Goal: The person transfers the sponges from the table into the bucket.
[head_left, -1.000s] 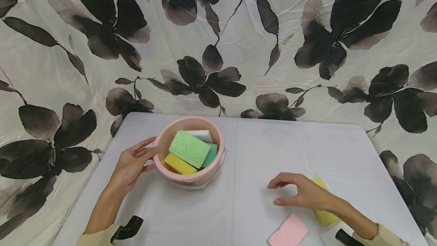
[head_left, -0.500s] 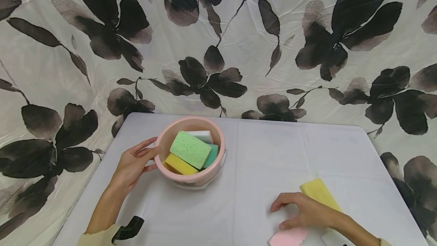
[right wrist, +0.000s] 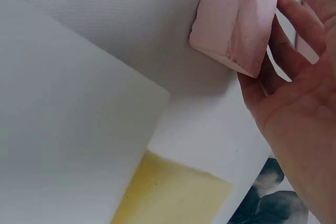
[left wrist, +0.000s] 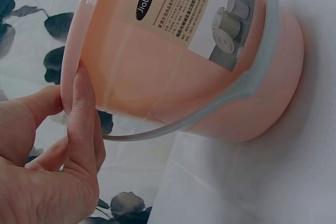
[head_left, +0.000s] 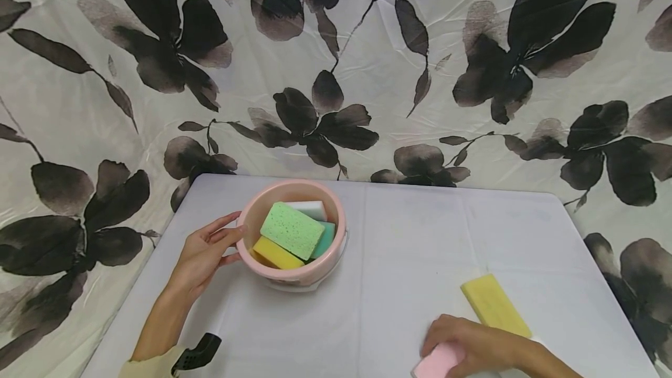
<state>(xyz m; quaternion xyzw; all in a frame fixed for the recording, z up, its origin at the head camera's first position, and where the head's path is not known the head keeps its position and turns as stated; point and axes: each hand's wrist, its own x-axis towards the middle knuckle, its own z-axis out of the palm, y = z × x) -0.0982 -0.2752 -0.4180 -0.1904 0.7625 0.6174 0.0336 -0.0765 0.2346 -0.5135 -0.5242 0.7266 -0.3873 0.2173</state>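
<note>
A pink bucket [head_left: 325, 264] with a grey handle [left wrist: 257, 72] stands on the table at the back left. My left hand [head_left: 199, 255] pinches its rim [left wrist: 73, 45] between thumb and fingers. Inside it lie a green sponge [head_left: 292, 230], a yellow sponge [head_left: 277, 253], a teal piece [head_left: 324, 240] and a white block [head_left: 308, 209]. At the front right my right hand [head_left: 475, 343] grips a pink sponge [head_left: 438, 360], which is tilted up in the right wrist view. Part of that sponge is hidden by the fingers.
Behind my right hand lies a loose yellow sponge [head_left: 496, 305]. A white slab [right wrist: 79, 124] is close to the camera in the right wrist view, beside the yellow sponge. A floral cloth [head_left: 399, 86] hangs behind the table [head_left: 399, 232].
From above the front right of the table, my right hand has come down toward me and taken hold of the pink sponge. My left hand and the bucket have stayed put.
</note>
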